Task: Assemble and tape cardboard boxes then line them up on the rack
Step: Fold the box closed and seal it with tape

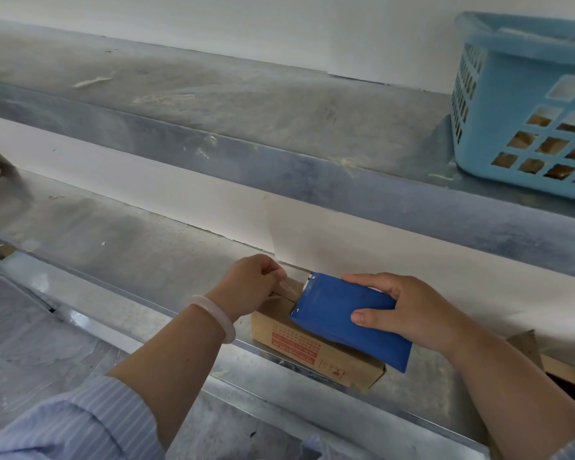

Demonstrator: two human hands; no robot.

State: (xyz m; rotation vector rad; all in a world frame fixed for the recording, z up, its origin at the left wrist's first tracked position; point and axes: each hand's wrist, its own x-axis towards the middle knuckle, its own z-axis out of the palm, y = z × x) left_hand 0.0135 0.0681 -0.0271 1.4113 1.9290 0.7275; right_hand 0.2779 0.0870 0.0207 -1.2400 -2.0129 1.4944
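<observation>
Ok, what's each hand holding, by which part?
Right hand grips the blue tape dispenser around its rear body. Left hand pinches the clear tape at the far edge of the cardboard box.

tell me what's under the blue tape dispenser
A cardboard box, lying on the lower shelf. The tape dispenser, gripped by the right hand, covers most of the box's top, so its seam there is hidden.

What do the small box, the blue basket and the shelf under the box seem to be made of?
Small box: brown cardboard, matt, with red print and a rough open corner. Blue basket: moulded plastic, smooth and slightly glossy, with regular square holes. Shelf: probably galvanised sheet metal, judging by its grey mottled sheen and folded front lip.
</observation>
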